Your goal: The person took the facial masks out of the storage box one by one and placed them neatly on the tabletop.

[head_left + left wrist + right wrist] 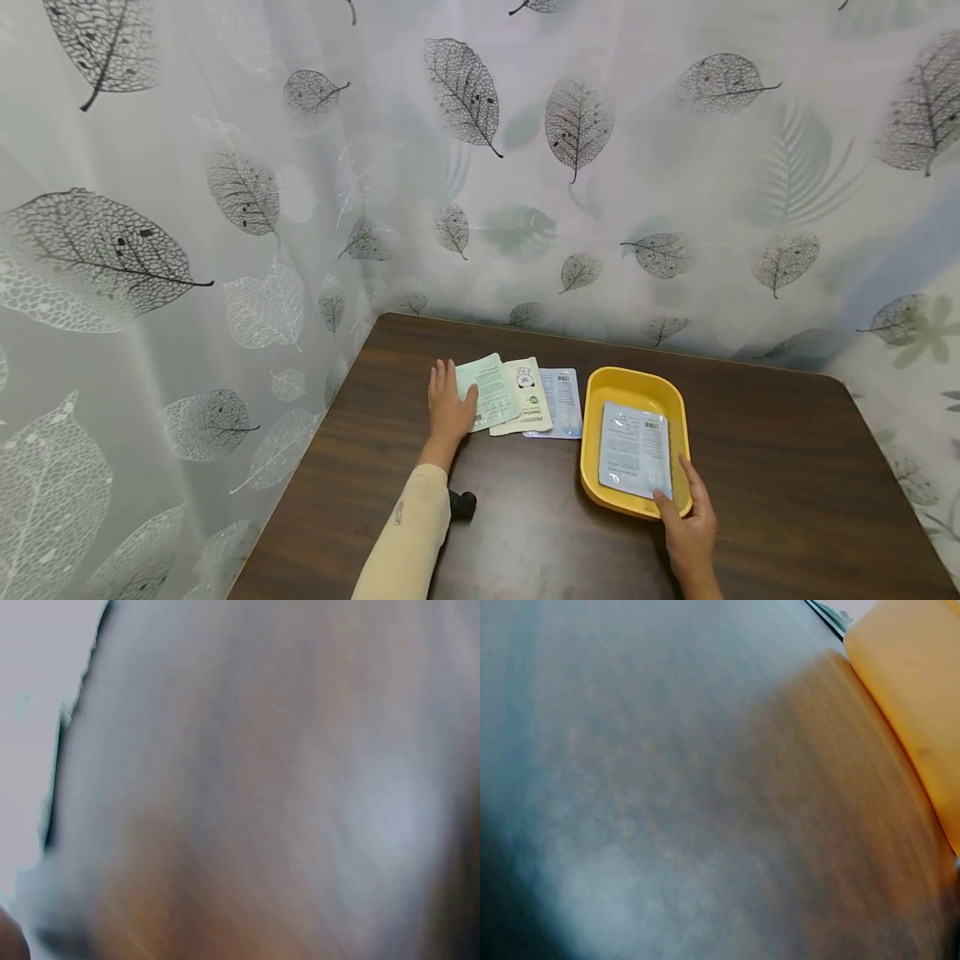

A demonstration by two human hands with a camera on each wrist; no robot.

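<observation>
Head cam, L hand (450, 410) spread on mint pkt (492, 393), R hand (690, 521) gripping tray (637, 386), sleeve (408, 533) half-hiding blk obj. (466, 506)

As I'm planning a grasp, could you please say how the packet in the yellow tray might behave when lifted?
The packet looks thin, so it will probably feel light and bend somewhat. Its sheen suggests it may be slippery. Being flat, it seems unlikely to roll.

the left hand (448, 410) touches a green packet (493, 392); a cream packet (531, 393) and lilac packet (563, 404) overlap beside it. the right hand (688, 517) grips a yellow tray (636, 387) holding a blue packet (634, 450).
</observation>
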